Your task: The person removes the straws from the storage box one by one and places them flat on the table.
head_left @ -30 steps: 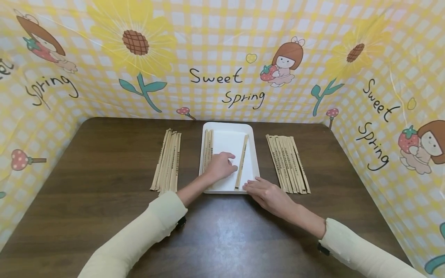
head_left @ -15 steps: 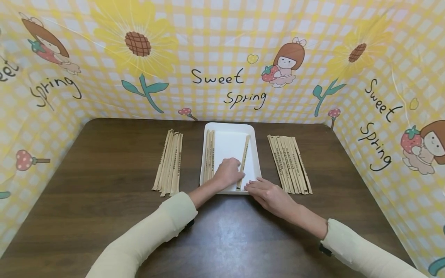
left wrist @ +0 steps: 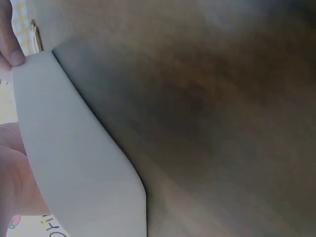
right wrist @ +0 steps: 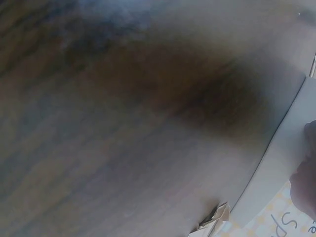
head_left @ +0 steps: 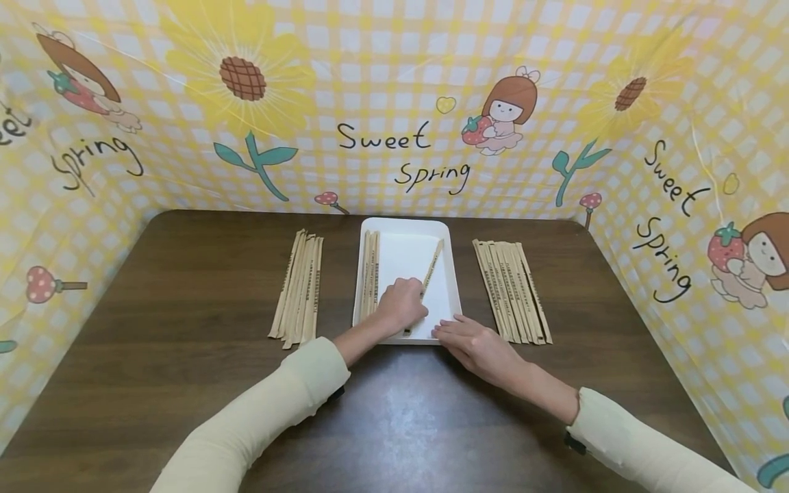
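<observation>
A white tray [head_left: 411, 340] lies on the brown table. Inside it, my left hand [head_left: 403, 305] holds the lower half of a slim stick in a printed brown paper wrapper [head_left: 433, 266], which lies slanted with its far end towards the tray's upper right. Several similar wrapped sticks [head_left: 371, 270] lie side by side along the tray's left wall. My right hand [head_left: 474, 342] rests with extended fingers on the tray's near right corner. In the left wrist view the tray's outer wall [left wrist: 79, 148] partly hides my left hand [left wrist: 19, 177].
One bundle of wrapped sticks [head_left: 298, 291] lies left of the tray. Another bundle [head_left: 513, 291] lies to its right. A yellow checked cloth [head_left: 382, 82] with printed figures stands behind and beside the table [head_left: 185, 308].
My left hand has moved right onto the single wrapped stick and then slightly back left. The stick's near end has swung left, so it lies more slanted. My right hand has stayed at the tray corner.
</observation>
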